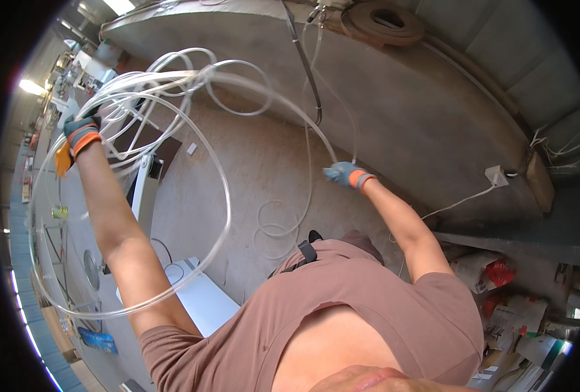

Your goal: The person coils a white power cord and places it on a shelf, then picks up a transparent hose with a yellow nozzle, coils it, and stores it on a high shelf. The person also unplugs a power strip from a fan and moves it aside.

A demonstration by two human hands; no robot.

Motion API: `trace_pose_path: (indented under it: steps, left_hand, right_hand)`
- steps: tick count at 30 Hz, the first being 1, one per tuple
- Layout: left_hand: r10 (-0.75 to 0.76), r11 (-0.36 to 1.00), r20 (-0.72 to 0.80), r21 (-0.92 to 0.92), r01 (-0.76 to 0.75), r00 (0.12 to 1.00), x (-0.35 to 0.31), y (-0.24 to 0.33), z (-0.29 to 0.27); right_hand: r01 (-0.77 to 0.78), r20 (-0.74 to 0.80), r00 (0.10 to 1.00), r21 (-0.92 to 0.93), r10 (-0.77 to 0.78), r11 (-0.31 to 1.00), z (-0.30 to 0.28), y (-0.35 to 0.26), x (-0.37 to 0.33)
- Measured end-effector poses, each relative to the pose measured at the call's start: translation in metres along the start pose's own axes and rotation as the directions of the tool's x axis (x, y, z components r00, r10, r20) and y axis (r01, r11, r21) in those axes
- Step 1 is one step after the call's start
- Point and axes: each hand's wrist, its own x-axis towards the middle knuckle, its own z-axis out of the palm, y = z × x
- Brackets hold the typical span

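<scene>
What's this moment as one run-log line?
left orange-cuffed grey-gloved hand: gripping looped clear plastic tubing | right matching gloved hand: tubing meets fingers, grip unclear | floor: thin clear tube, loosely coiled

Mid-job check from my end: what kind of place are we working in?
Probably a workshop or small factory floor, judging by the bundle of clear tubing in the left hand, the roll of brown material up on the ledge, and the sacks at the right.

Grey-blue gloves [346,174] are banded in orange; the tubing [166,76] is tinted translucent white; the shirt [381,281] is coloured mauve-brown.
</scene>
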Motion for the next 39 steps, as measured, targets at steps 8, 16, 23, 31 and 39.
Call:
trace_pose_path:
  steps: [8,16,23,31,39]
  left_hand:
    - [0.307,0.952,-0.039,-0.012,-0.307,0.951,-0.018,0.079,0.161]
    - [0.479,0.874,0.119,-0.154,-0.461,0.870,-0.093,0.104,0.442]
    - [0.466,0.831,0.158,-0.417,-0.369,0.870,-0.207,0.038,0.690]
    - [0.515,0.790,0.206,-0.490,-0.368,0.832,-0.335,-0.142,0.843]
    - [-0.010,0.937,0.249,-0.335,0.096,0.969,-0.391,-0.228,0.896]
  right_hand:
    - [0.317,-0.325,0.945,0.936,-0.031,-0.156,-0.139,-0.219,0.016]
    - [0.552,-0.680,0.724,0.673,-0.118,-0.491,-0.482,-0.234,0.065]
    - [0.783,-0.989,-0.055,-0.130,-0.141,0.608,-0.676,-0.111,0.037]
    - [-0.023,-0.991,0.029,0.129,0.130,0.991,-0.633,0.181,0.017]
    - [-0.031,-0.785,0.276,0.570,0.555,0.821,-0.547,0.250,-0.060]
